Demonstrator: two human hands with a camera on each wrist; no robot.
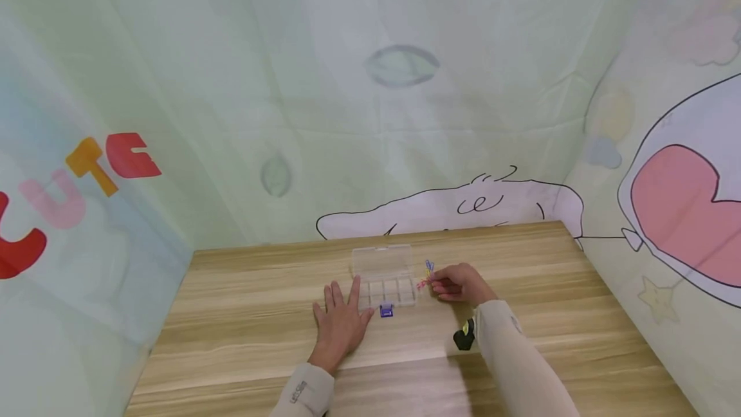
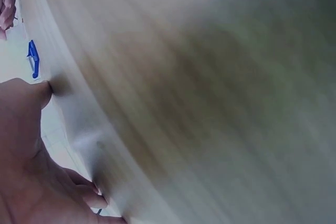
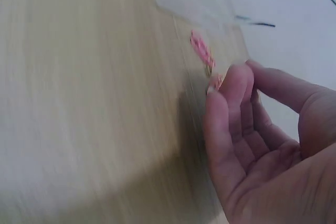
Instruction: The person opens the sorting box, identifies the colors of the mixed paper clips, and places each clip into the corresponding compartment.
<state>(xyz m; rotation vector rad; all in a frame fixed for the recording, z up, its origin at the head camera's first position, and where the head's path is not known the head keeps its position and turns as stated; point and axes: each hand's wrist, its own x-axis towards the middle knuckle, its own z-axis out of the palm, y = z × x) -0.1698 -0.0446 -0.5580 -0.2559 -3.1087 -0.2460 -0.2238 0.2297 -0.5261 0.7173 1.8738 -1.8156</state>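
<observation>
A clear plastic compartment box (image 1: pixel 410 296) stands on the wooden table with its clear lid (image 1: pixel 382 261) raised at the back. My left hand (image 1: pixel 339 320) rests with fingers spread on the box's left side, thumb near its front edge. A small blue clip (image 1: pixel 386 310) sits at the front edge, also visible in the left wrist view as a blue clip (image 2: pixel 33 59). Just right of the box lie blue paper clips (image 1: pixel 429 265) and pink paper clips (image 1: pixel 422 285). My right hand (image 1: pixel 460 283) pinches a paper clip there, partly hidden by the fingertips.
The wooden table (image 1: pixel 243 314) meets a printed cloth backdrop (image 1: pixel 324 121) at its back edge and both sides. A black device (image 1: pixel 464 336) is worn at my right wrist, beside the sleeve.
</observation>
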